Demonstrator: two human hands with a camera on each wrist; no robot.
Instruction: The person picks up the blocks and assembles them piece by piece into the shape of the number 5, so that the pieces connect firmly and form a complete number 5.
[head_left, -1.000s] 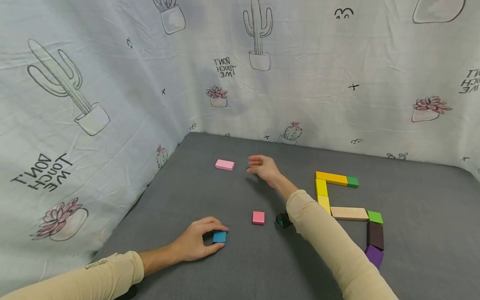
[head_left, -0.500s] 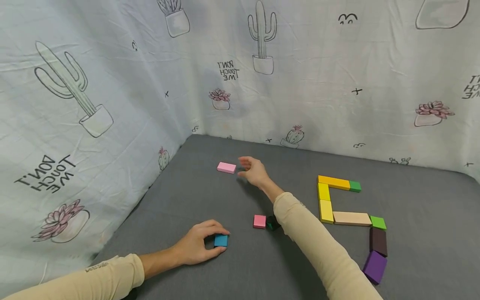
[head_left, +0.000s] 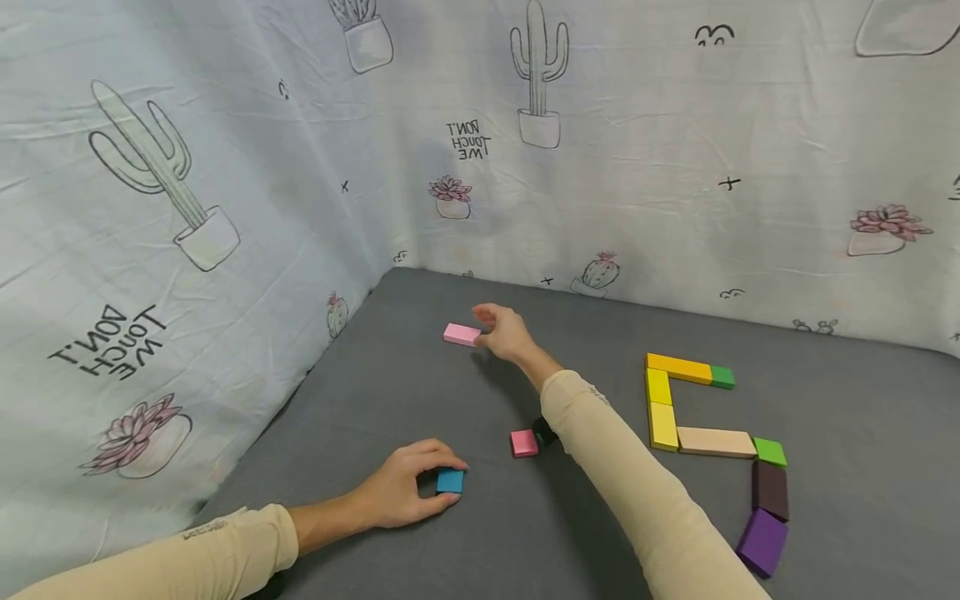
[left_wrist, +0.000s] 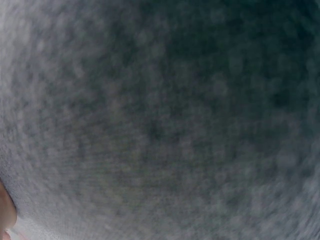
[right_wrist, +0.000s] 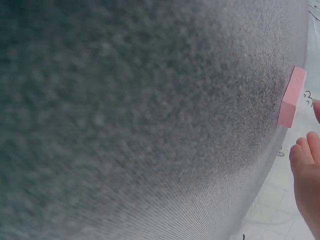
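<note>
In the head view, my left hand (head_left: 405,486) rests low on the grey surface, its thumb and index finger pinching a small blue block (head_left: 450,481). Farther back, my right hand (head_left: 506,332) reaches to the right end of a light pink rectangular block (head_left: 461,335), fingers spread from the thumb. The right wrist view shows the pink block (right_wrist: 292,97) lying flat, with the fingers (right_wrist: 304,155) beside it and a gap between. A darker pink square block (head_left: 523,443) lies between the two arms. The left wrist view holds mostly blurred grey cloth.
On the right, several blocks form a bent line: an orange one (head_left: 678,368), a dark green one (head_left: 722,377), yellow ones (head_left: 662,425), a beige one (head_left: 716,442), a bright green one (head_left: 770,451), a dark brown one (head_left: 771,490) and a purple one (head_left: 763,542). Printed curtains (head_left: 637,167) border the surface.
My right hand has moved left, up to the end of the light pink block. The left hand stays at the blue block. The head view has shifted slightly.
</note>
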